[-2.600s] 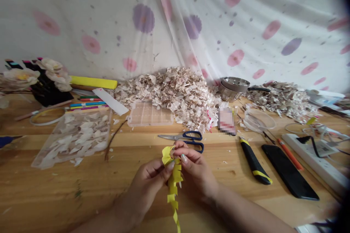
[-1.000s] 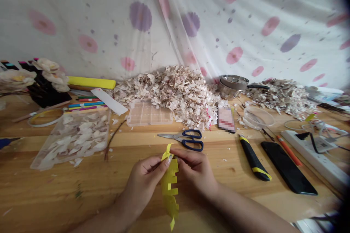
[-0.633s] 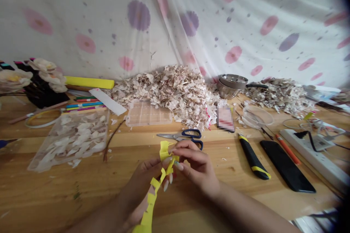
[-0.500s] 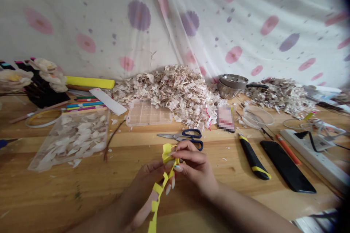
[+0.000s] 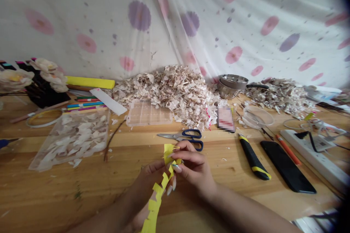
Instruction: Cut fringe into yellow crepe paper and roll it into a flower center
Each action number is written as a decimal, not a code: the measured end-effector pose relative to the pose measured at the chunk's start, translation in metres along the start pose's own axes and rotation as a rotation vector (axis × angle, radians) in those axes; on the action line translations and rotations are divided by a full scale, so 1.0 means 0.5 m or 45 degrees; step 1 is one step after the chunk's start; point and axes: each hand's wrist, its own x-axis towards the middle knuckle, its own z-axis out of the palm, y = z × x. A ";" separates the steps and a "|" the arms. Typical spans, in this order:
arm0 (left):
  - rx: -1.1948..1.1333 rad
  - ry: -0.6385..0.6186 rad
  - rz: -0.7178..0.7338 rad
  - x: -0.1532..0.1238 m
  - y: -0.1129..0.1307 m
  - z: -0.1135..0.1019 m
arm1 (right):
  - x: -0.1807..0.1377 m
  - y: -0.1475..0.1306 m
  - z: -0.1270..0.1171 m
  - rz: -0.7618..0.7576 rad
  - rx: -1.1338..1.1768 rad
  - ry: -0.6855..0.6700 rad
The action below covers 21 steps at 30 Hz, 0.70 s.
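Note:
A yellow paper strip [image 5: 154,204], notched along one edge, runs from between my hands down past the bottom of the view. My right hand [image 5: 195,167] pinches its upper end between thumb and fingers, where the paper looks folded or rolled. My left hand [image 5: 153,176] grips the same strip from the other side; its fingertips are partly behind the paper and my right hand. Just beyond my fingers, scissors [image 5: 180,138] with dark blue handles lie on the wooden table [image 5: 82,189], blades pointing left.
Behind the scissors rises a heap of pale dried flakes [image 5: 175,91]. A tray of petal-like pieces [image 5: 68,138] lies left. To the right are a black-and-yellow cutter [image 5: 254,158], a black phone [image 5: 287,166] and a power strip [image 5: 314,156]. A metal bowl [image 5: 232,85] stands behind.
The hanging part of the yellow strip has swung a little left and turned, showing more of its width. Both hands stay nearly in place, still pinching it.

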 end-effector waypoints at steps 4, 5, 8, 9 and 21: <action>0.021 -0.052 -0.027 0.005 -0.003 -0.004 | 0.001 0.001 -0.001 0.015 -0.009 0.031; 0.017 -0.069 -0.025 0.006 -0.004 -0.005 | 0.001 0.001 -0.001 0.014 -0.006 0.029; -0.007 -0.094 -0.006 0.004 -0.008 -0.005 | 0.000 0.002 0.000 0.008 -0.004 0.026; -0.015 -0.085 0.002 0.003 -0.009 -0.004 | 0.000 0.002 0.001 0.005 -0.010 0.025; 0.066 0.069 0.064 -0.005 -0.004 0.000 | -0.002 0.000 0.001 -0.190 -0.272 0.052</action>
